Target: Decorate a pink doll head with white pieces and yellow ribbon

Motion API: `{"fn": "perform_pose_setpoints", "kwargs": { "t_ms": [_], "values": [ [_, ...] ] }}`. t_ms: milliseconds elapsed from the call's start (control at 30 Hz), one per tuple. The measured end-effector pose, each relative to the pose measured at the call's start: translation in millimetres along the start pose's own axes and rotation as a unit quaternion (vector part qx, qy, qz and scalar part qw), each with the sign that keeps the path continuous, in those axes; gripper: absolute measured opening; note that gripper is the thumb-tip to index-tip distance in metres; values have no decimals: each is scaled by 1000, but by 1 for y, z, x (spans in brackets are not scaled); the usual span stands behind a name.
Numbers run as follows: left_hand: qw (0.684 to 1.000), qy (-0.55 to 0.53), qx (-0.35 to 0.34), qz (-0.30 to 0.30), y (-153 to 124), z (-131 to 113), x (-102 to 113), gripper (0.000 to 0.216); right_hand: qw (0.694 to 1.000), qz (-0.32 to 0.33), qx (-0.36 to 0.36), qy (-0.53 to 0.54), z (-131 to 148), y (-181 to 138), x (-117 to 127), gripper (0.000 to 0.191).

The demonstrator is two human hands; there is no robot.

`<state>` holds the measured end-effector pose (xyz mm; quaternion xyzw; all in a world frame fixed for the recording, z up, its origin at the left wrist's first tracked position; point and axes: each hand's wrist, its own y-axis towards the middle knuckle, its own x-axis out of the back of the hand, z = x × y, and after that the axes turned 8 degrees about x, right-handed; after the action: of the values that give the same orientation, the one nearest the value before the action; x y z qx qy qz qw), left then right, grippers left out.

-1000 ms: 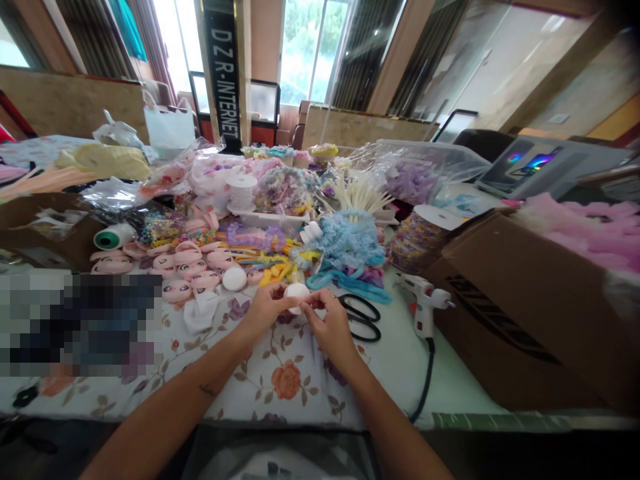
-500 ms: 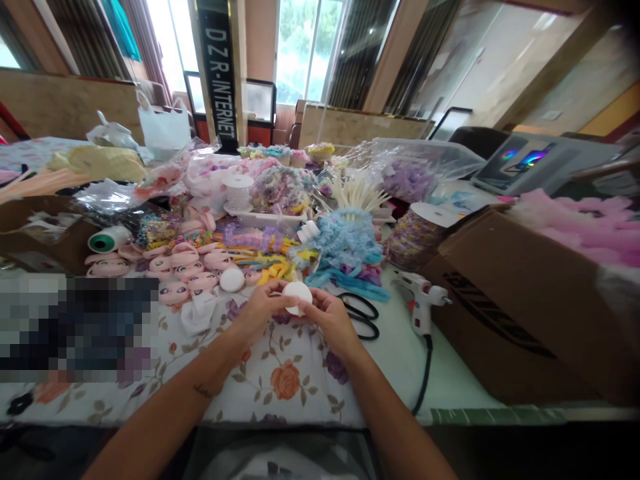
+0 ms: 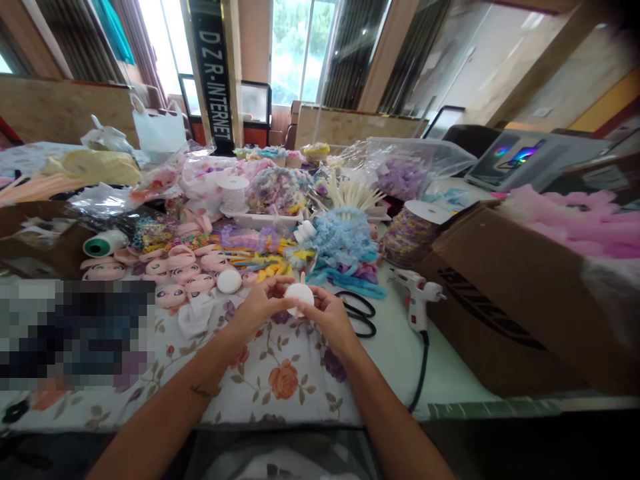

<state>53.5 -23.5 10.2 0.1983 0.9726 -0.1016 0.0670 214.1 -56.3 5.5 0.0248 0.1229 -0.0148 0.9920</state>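
Between my left hand [image 3: 263,301] and my right hand [image 3: 330,317] is a round white disc [image 3: 299,296], pinched at its sides by the fingers of both. A small pale peach tip pokes up behind its upper edge; what it belongs to is hidden. Left of my hands, a similar white disc [image 3: 229,281] lies beside several pink doll heads [image 3: 185,273] with painted eyes. A crumpled white cloth [image 3: 196,316] rests in front of them. Close to my right hand are black-handled scissors [image 3: 361,315], and farther right a white glue gun [image 3: 419,297] with a black cord.
A brown cardboard box [image 3: 500,313] holding pink netting stands at the right. Blue ruffled trim [image 3: 343,240], a ribbon spool [image 3: 413,233] and a thread cone [image 3: 104,244] crowd the back. Floral cloth [image 3: 285,380] covers the front of the table. A pixelated patch hides the left.
The white disc has shifted and turned slightly in my fingers, and the peach tip behind it shows more. The whole view has moved a little; both hands keep hold of the disc.
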Motion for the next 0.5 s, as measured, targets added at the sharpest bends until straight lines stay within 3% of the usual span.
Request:
{"fn": "perform_pose_setpoints", "kwargs": {
  "t_ms": [267,500],
  "values": [
    [1000,-2,5,25,-1,-1,-7,50,996,-71,14,51,-4,2,4,39],
    [999,6,-18,36,-1,2,-7,55,993,-90,71,36,-5,-2,1,36]
  ]
}}
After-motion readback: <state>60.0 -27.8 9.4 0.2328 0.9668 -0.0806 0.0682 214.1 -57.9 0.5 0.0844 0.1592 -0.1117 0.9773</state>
